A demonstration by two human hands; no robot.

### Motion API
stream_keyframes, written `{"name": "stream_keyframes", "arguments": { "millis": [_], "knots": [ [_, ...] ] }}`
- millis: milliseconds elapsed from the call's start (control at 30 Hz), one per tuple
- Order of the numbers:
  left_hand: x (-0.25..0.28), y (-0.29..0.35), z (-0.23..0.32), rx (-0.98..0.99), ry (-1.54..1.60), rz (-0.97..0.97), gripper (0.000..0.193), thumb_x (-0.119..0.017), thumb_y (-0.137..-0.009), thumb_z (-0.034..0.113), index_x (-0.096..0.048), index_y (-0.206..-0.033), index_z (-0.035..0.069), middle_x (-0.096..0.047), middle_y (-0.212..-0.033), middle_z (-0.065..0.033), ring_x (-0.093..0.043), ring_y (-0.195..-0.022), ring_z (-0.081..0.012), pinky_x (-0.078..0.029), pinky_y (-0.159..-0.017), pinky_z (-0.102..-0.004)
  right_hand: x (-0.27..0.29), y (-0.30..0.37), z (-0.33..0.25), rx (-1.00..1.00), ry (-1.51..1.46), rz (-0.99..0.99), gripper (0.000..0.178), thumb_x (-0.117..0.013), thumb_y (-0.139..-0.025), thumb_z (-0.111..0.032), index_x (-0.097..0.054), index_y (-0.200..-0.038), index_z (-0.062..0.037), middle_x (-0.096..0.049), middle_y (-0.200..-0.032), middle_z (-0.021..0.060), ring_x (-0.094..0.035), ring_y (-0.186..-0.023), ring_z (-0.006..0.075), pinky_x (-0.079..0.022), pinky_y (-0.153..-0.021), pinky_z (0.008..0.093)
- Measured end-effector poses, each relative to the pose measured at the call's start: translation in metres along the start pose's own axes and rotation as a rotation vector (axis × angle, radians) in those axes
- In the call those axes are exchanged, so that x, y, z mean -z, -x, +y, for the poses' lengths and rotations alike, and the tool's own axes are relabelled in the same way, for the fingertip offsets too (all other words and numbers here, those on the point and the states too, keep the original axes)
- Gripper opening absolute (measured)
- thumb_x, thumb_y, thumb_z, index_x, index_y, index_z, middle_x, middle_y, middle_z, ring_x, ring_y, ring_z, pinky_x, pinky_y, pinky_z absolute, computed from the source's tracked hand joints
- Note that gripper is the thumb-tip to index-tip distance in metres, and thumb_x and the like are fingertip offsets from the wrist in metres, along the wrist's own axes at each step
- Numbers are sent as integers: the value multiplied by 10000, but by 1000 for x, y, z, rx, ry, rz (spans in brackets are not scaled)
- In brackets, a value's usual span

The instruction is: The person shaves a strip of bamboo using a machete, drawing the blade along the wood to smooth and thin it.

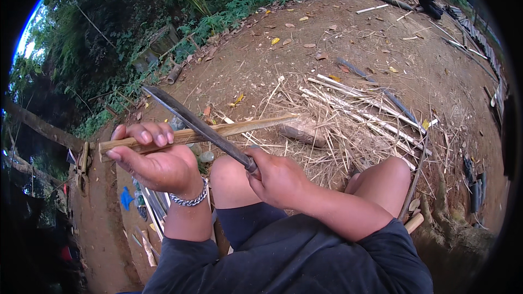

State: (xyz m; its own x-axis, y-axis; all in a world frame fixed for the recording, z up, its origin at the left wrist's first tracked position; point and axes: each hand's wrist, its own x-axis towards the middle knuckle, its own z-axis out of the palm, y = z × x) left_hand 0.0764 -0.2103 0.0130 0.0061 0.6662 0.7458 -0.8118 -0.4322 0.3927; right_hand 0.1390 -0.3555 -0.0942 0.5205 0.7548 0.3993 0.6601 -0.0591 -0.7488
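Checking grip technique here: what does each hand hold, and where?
Left hand grips the bamboo strip near its blunt end; right hand grips the long knife by its handle.

My left grip (158, 163) is bare, with a chunky silver chain bracelet (190, 198) ringing the wrist. My right grip (280, 177) is bare too and wears nothing, no ring or band that I can make out. Both my forearms are uncovered up to the elbows. I wear a dark, charcoal-coloured shirt (294, 261) of plain cloth, its short sleeves wrinkled and loose. My shorts (248, 223) are dark navy and end above my bare knees.
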Motion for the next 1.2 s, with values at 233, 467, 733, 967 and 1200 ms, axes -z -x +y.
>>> {"name": "stream_keyframes", "arguments": {
  "millis": [233,467,733,967,1200],
  "knots": [
    [18,12,20,-17,-59,71,405,-424,-990,504,-481,-1094,118,-420,-708,17,-369,-558,-81,-333,-502,-236,3,8,50,-310,84,-230,236,-535,-838,-124,-521,-1036,4,-636,-769,240,-635,-769,414,-494,-696,503],
    [23,19,29,-29,-53,111,402,-428,-983,513,-453,-1109,132,-415,-715,33,-364,-558,-65,-306,-485,-215,-5,11,3,-63,-43,-179,347,-575,-817,-122,-503,-1133,3,-624,-714,189,-635,-704,389,-494,-646,491],
    [28,26,44,-62,-103,103,392,-431,-986,505,-463,-1103,132,-413,-711,45,-354,-559,-58,-292,-481,-212,-11,19,6,-48,-43,-159,337,-583,-813,-133,-493,-1110,-2,-621,-706,190,-632,-695,398,-497,-648,491],
    [28,30,50,-29,-56,68,374,-436,-992,481,-485,-1097,126,-413,-726,38,-356,-578,-62,-293,-496,-215,-24,37,69,-307,30,-163,311,-597,-811,-139,-517,-1082,-9,-630,-728,208,-628,-707,413,-491,-646,498],
    [25,26,54,-80,-97,74,386,-454,-991,463,-472,-1118,99,-412,-722,31,-355,-566,-62,-293,-495,-217,-11,32,21,-105,-47,-197,289,-571,-815,-138,-498,-1059,0,-609,-708,236,-618,-705,433,-488,-657,518]
  ]
}}
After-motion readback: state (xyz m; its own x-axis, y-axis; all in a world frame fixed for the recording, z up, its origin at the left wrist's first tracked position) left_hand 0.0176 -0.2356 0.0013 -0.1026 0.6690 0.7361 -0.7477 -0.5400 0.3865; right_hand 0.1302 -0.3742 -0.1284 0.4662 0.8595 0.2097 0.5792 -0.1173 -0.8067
